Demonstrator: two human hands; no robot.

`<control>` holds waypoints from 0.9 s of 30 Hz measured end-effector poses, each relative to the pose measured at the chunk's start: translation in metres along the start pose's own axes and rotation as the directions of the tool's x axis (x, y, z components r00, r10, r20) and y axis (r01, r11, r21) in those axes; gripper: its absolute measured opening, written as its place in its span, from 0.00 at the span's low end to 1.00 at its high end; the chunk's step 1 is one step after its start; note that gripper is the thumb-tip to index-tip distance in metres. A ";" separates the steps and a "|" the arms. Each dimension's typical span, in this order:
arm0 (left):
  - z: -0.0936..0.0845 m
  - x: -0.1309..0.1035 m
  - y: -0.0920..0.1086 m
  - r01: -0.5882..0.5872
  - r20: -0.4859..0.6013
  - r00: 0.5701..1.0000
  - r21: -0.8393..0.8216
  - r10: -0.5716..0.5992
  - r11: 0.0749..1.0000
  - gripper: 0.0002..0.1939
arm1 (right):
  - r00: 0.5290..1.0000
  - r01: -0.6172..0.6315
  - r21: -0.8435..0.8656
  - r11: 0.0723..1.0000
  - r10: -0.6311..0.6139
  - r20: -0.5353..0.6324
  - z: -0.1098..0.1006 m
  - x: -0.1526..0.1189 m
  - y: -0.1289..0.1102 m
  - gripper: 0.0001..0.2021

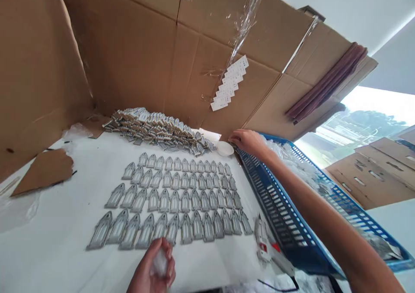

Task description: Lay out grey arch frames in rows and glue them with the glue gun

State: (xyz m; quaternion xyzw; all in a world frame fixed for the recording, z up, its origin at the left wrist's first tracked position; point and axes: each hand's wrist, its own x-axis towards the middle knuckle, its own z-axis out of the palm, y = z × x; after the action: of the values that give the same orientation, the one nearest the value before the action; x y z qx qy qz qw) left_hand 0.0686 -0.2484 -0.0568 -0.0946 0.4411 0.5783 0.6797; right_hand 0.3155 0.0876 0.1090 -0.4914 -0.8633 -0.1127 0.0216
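Note:
My left hand (154,268) is at the near edge of the table, its fingers curled around a whitish, translucent thing (159,263), perhaps clear plastic. Just beyond it stretch rows of small grey arch-shaped metal pieces (185,201), laid flat side by side. My right hand (247,140) reaches to the far corner of the blue plastic basket (279,215), beside a white round dish (224,149). Its fingers are bent down and pressed together; whatever is in them is hidden. A heap of similar metal pieces (158,130) lies at the back.
Cardboard walls (136,55) enclose the back and left. Clear plastic bags (301,167) fill the basket. A grey and red corded tool (264,243) lies beside the basket. Torn cardboard (47,172) is at left. White labels (229,84) hang on the back wall.

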 end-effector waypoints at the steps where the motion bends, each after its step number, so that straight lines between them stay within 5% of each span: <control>1: 0.006 -0.008 -0.001 -0.019 -0.004 1.000 -0.029 0.019 0.999 0.27 | 0.997 0.066 0.022 0.998 -0.065 -0.044 -0.008 -0.016 -0.012 0.13; 4: 0.018 -0.027 -0.007 -0.049 0.028 0.998 -0.082 0.052 0.995 0.25 | 0.949 0.294 0.098 0.951 -0.278 -0.151 -0.021 -0.079 -0.061 0.12; 7: 0.019 -0.038 -0.016 -0.048 0.043 0.998 -0.099 0.052 0.994 0.25 | 0.853 0.506 0.187 0.842 -0.456 -0.253 -0.021 -0.154 -0.123 0.17; 9: 0.014 -0.042 -0.022 -0.044 0.068 0.996 -0.078 0.049 0.996 0.24 | 0.812 0.576 0.265 0.773 -0.504 -0.296 -0.013 -0.198 -0.163 0.15; 12: 0.006 -0.047 -0.030 -0.041 0.096 0.995 -0.004 0.041 0.999 0.24 | 0.830 0.558 0.407 0.723 -0.484 -0.278 0.005 -0.243 -0.204 0.13; 15: 0.001 -0.053 -0.036 -0.073 0.040 0.997 0.068 0.070 0.995 0.26 | 0.886 0.461 0.551 0.695 -0.396 -0.241 0.021 -0.262 -0.224 0.09; 18: -0.002 -0.057 -0.040 -0.101 0.022 0.995 0.120 0.099 0.988 0.28 | 0.916 0.392 0.618 0.681 -0.348 -0.198 0.029 -0.267 -0.234 0.19; 27: 0.002 -0.053 -0.043 -0.131 -0.111 0.984 0.095 0.141 0.987 0.33 | 0.903 0.422 0.578 0.698 -0.382 -0.197 0.041 -0.268 -0.242 0.28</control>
State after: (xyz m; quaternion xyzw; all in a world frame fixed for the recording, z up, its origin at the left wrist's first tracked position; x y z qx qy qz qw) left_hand 0.1101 -0.2982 -0.0342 -0.0685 0.5106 0.5971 0.6149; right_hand 0.2507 -0.2487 -0.0128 -0.2538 -0.9379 0.1536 0.1801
